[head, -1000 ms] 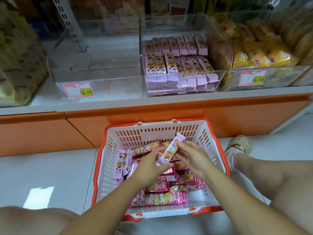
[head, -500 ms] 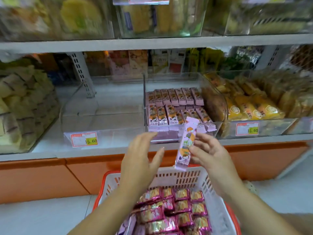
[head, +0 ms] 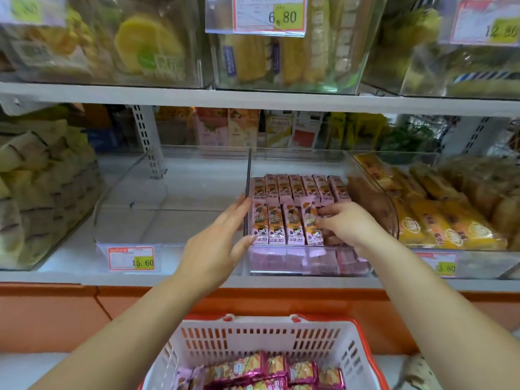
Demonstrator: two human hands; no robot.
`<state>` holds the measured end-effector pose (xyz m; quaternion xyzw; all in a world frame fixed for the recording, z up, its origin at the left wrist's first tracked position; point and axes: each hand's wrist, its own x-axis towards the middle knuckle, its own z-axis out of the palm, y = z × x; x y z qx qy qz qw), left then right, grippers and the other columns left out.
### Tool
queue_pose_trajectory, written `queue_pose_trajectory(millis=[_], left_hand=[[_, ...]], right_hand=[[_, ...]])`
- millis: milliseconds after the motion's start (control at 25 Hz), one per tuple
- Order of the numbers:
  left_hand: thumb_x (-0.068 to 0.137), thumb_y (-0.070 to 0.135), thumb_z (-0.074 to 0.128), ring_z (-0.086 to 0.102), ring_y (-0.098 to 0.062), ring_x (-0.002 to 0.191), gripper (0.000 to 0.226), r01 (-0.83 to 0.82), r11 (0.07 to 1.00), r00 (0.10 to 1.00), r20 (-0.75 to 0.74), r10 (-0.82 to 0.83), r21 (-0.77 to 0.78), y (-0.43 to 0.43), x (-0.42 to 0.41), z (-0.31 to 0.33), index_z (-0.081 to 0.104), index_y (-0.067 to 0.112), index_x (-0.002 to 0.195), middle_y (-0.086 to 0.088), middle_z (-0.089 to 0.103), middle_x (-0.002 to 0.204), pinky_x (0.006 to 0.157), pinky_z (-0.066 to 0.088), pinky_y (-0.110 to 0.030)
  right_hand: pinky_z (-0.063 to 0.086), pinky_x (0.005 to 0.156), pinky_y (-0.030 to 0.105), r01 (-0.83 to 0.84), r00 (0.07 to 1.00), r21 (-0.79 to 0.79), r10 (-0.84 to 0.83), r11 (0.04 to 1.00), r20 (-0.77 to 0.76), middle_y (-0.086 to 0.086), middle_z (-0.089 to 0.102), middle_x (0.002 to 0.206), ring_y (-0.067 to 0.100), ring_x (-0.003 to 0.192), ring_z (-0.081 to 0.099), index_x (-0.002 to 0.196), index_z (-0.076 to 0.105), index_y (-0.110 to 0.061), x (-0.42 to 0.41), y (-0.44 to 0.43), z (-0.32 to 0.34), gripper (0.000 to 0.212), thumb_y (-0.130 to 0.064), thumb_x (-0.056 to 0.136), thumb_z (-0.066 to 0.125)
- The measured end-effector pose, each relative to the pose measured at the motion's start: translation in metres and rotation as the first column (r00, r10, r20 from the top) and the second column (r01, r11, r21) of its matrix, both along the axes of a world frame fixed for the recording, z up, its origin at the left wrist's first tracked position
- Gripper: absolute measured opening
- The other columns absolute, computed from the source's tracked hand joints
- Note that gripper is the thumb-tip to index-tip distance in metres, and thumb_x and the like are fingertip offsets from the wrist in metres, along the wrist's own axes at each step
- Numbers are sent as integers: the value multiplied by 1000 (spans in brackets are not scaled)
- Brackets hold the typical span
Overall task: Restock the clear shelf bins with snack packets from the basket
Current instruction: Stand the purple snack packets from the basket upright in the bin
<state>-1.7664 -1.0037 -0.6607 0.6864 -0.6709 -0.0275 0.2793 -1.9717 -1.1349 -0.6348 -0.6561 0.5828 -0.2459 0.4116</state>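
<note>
Right, placing step: right hand pinches one pink packet, seating it in the front row of the middle clear bin, near its front edge. Long axis runs front-to-back, far end tipped up. Left hand is flat, fingers straight at the bin's left wall. Next, probably: let go, then reach for the basket.

**Both arms stretched forward**

The left hand is held open, fingers straight and together, thumb spread. The right hand is turned palm-down, its fingers pinched on a pink snack packet.
</note>
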Motion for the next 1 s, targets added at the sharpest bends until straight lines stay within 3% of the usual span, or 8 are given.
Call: queue_pose_trajectory(millis=[160, 360, 520, 600, 680, 800, 880, 1000], left_hand=[[96, 48, 43, 38, -6, 135, 64, -26, 1000, 999, 21, 26, 2, -1, 1, -1, 5, 48, 148, 23, 13, 156, 96, 49, -33], [97, 38, 48, 17, 1, 142, 65, 38, 999, 999, -23, -39, -21, 4, 2, -6, 11, 39, 150, 22, 11, 154, 115, 26, -26], [92, 15, 58, 37, -13, 132, 48, 18, 950, 995, 99, 14, -313, 44, 7, -22, 46, 17, 139, 1, 44, 143, 112, 17, -14], [90, 13, 59, 44, -11, 121, 42, 40, 970, 994, 108, -14, -241, 72, 6, -47, 53, 17, 132, 2, 50, 134, 101, 30, -14], [92, 19, 57, 44, -8, 120, 42, 56, 998, 997, 48, -58, 40, 101, 2, -88, 50, 24, 133, 8, 46, 137, 90, 38, -17], [97, 23, 49, 45, -14, 125, 41, 88, 845, 996, -63, -65, 528, 146, 3, -168, 45, 27, 138, 7, 41, 141, 96, 41, -27], [98, 23, 46, 50, -21, 118, 37, 97, 677, 995, -86, -49, 730, 168, 5, -211, 47, 23, 135, -3, 47, 134, 92, 40, -29], [89, 18, 57, 54, -26, 109, 33, 72, 539, 991, -119, 53, 839, 189, 6, -250, 53, 19, 122, -8, 54, 120, 82, 39, -28]], right_hand=[[57, 85, 45, -2, 994, -22, -1, 1000, -105, 15, 70, 103, 29, 92, 68, 117, 68, -6, 8, -8, -8, 32, -12, 86, 70], [55, 87, 37, -14, 979, -188, -25, 982, -202, 8, 67, 116, 20, 93, 65, 127, 61, -15, 12, 3, -11, 37, -24, 91, 63], [43, 76, 14, 172, 976, -683, -29, 710, 215, -4, 54, 103, 4, 86, 52, 128, 53, -19, 11, 63, 6, 32, -18, 96, 53], [41, 71, 12, 49, 971, -766, 150, 641, 187, -3, 51, 93, 6, 80, 50, 121, 55, -15, 15, 97, -12, 26, -11, 96, 52], [40, 72, 16, -295, 948, -631, 300, 718, -102, -7, 51, 94, 6, 81, 49, 121, 55, -19, 22, 123, -57, 26, -14, 95, 52], [45, 91, 30, -700, 587, 47, 611, 713, -532, -2, 53, 126, 13, 107, 53, 131, 52, -22, 23, 157, -158, 33, -24, 98, 48], [41, 97, 32, -724, 402, 337, 765, 602, -503, 6, 50, 136, 23, 119, 51, 134, 51, -20, 21, 181, -216, 37, -20, 97, 49], [44, 91, 32, -709, 451, 419, 822, 567, -349, 10, 51, 132, 27, 113, 54, 130, 55, -21, 36, 215, -268, 37, -17, 94, 51]])
